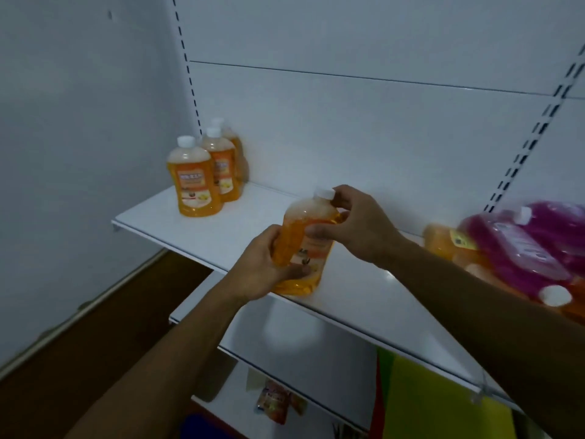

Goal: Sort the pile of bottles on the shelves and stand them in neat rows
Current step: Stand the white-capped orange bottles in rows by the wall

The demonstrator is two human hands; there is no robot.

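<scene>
An orange bottle [311, 245] with a white cap is held upright over the front edge of the white shelf [152, 221]. My left hand [264, 264] grips its lower body, and my right hand [354, 226] holds its shoulder just below the cap. At the shelf's far left, three orange bottles [194, 180] stand one behind the other in a row against the back panel. On the right end lies a blurred pile of pink bottles [535, 248] and orange bottles [443, 245].
A lower white shelf [285, 343] sits below, with a small orange packet [273, 403] under it. A yellow and green sheet [427, 403] hangs at the lower right. Brown floor and a grey wall lie to the left.
</scene>
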